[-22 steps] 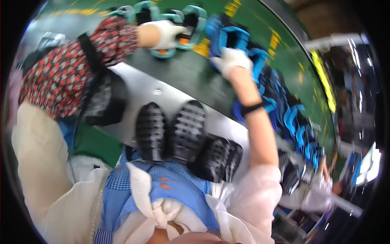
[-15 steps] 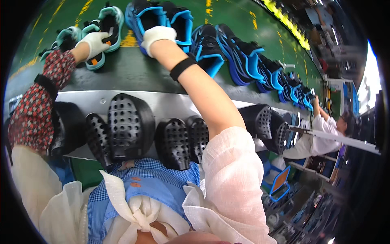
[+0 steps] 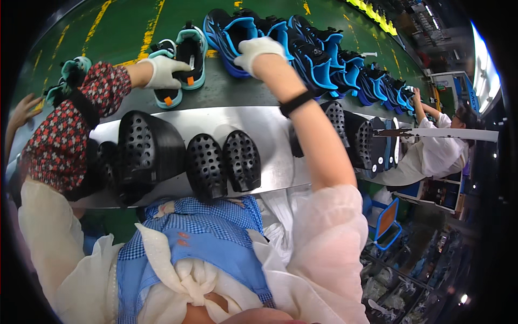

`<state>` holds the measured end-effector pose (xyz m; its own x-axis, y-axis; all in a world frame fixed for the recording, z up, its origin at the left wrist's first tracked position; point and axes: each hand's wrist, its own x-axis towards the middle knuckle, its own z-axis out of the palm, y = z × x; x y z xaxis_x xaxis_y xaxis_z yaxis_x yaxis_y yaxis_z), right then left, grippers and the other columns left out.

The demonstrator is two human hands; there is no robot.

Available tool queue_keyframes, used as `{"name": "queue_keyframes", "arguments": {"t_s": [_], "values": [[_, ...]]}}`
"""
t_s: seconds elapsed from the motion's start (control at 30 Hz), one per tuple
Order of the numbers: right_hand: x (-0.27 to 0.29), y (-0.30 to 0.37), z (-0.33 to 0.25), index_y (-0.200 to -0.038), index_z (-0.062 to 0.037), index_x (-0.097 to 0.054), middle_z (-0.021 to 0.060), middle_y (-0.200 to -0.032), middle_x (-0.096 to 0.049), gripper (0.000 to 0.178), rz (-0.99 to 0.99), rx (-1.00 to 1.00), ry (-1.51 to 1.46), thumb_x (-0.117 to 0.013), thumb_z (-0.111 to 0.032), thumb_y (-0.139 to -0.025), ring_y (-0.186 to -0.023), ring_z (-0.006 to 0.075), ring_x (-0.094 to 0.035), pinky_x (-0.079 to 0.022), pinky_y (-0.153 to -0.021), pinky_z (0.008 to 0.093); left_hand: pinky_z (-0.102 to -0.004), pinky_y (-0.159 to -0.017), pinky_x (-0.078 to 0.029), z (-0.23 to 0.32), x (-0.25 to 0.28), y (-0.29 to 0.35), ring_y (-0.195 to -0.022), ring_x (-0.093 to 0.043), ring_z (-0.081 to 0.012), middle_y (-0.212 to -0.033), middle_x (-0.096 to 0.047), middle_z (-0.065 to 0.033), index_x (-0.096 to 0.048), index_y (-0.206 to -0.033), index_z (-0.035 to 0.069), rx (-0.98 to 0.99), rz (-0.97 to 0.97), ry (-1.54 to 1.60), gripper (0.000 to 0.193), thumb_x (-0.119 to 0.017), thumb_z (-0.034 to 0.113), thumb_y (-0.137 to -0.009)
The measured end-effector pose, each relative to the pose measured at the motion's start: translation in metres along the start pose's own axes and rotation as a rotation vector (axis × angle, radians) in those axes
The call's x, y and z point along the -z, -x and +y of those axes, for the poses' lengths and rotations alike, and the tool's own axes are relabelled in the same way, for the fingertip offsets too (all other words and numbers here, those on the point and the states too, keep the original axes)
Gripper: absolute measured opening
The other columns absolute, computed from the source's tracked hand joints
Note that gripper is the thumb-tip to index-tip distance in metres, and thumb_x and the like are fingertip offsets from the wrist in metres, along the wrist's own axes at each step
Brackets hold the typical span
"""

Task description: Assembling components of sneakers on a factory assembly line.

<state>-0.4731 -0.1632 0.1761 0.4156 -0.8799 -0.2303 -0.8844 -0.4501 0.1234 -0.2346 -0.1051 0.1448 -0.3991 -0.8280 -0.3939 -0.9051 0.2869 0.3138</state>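
Note:
My left hand [image 3: 165, 72], in a white glove, is closed on a pair of mint-and-black sneakers. Its thumb or finger reaches to the edge of the farther mint sneaker [image 3: 197, 51], while the nearer mint sneaker [image 3: 168, 100] is partly under the hand. My right hand [image 3: 260, 54], also white-gloved, grips the heel collar of a black-and-blue sneaker [image 3: 225, 46]; the shoe hides its fingertips. Right beside it stands another black-and-blue sneaker [image 3: 280, 32]. All these shoes rest on a green surface [image 3: 118, 32] with yellow marks.
Black perforated shoe-shaped blocks [image 3: 208, 164] line a metal ledge [image 3: 275, 151] in front of me. More blue-and-black sneakers [image 3: 372, 86] run off to the right, toward a co-worker [image 3: 440, 140]. At far left are more mint sneakers [image 3: 74, 69] and another person's hand [image 3: 24, 110].
Both hands and the sneakers they touch have shifted right in the picture, along with the yellow marks. The black blocks have shifted left. Another person's hand has come into view at far left.

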Motion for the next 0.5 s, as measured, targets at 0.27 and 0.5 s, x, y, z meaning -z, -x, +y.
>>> {"name": "queue_keyframes", "arguments": {"t_s": [0.27, 0.5], "values": [[0.013, 0.183, 0.104, -0.100, -0.0046, -0.067, 0.0127, -0.095, -0.067, 0.018, 0.625, -0.011, -0.433, -0.060, -0.016, -0.087, -0.088, 0.0286, -0.064, -0.048, -0.079, 0.0331, -0.0338, -0.086, -0.050, -0.004, 0.028, 0.007, -0.095, -0.065, -0.0286, -0.105, -0.066, -0.0182, -0.060, -0.121, 0.007, 0.052, 0.104, -0.101, 0.046, -0.061, 0.019, -0.077], [-0.087, 0.210, 0.137, -0.106, -0.0083, -0.066, 0.0109, -0.104, -0.066, 0.022, 0.479, -0.286, -0.477, -0.062, -0.015, -0.085, -0.096, 0.0254, -0.063, -0.048, -0.085, 0.0325, -0.0332, -0.084, -0.050, -0.011, 0.024, 0.007, -0.093, -0.063, -0.0271, -0.105, -0.064, -0.0174, -0.060, -0.120, 0.005, -0.085, 0.214, 0.024, 0.044, -0.060, 0.014, -0.078]]}}
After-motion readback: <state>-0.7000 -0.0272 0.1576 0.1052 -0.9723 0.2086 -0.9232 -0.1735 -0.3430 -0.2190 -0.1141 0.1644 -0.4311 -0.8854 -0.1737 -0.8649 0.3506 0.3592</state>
